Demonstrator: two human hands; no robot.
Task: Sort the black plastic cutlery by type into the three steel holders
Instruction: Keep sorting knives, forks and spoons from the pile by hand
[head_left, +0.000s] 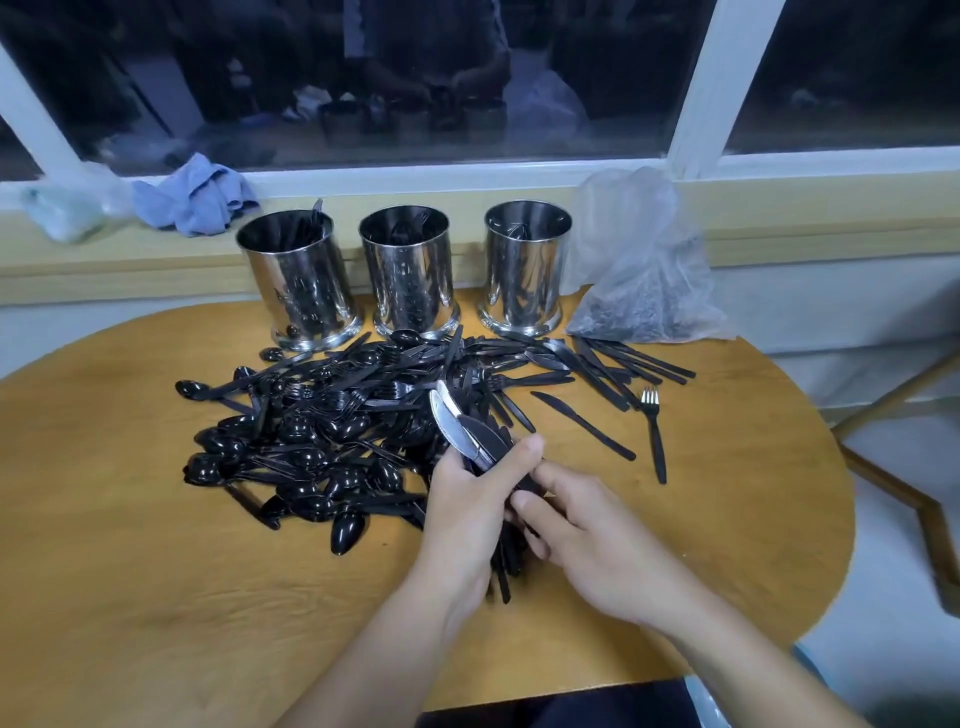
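The left hand grips a bundle of knives, fingers curled round the handles, blades pointing up and away. The right hand touches the bundle's handles, thumb and fingers seemingly pinching them. Beyond lies the cutlery pile on the counter. 3 holders stand behind it, a bag beside them.
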